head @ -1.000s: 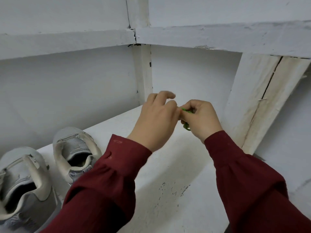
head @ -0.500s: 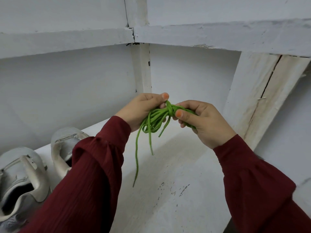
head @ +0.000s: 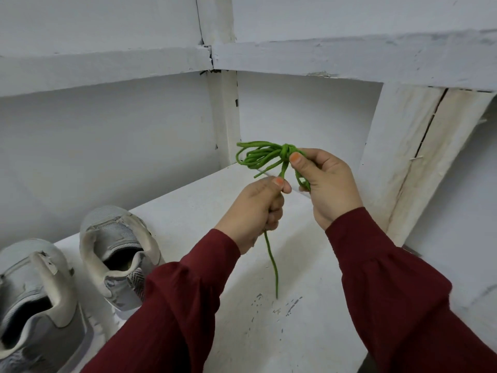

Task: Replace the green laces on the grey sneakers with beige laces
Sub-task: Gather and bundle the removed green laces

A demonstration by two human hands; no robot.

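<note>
Right fingers [head: 300, 163]: curled, with the thumb pad and forefinger pinching the wrapped waist of the green laces [head: 262, 156]. The rest of the right hand [head: 329, 185] is folded round a few loops that hang behind the palm.
Left fingers [head: 272, 184]: closed in a fist round one strand just below the right-hand pinch, with the thumb pressed on top. The left hand [head: 254, 208] grips the cord and holds nothing else.
Bundle: the loops fan out to the left of the right thumb, above the left fist, held in the air and clear of everything.
Loose tail [head: 273, 265]: it drops out of the bottom of the left fist, and its tip hangs close to the white shelf [head: 309, 335]. Whether it touches, I cannot tell.
Step in hand: the green laces look to be off the shoes and are being tied into a tidy hank, with the left hand drawing the wrap tight.
Next move: likely snug or tuck the tail while the right pinch keeps the loops from springing apart, then set the hank aside.
Grey sneakers [head: 118, 254]: well to the left of and below both hands, side by side on the shelf, heels toward the camera. No green shows on them.
Beige laces: not in view, and both hands must be free to fetch them.
</note>
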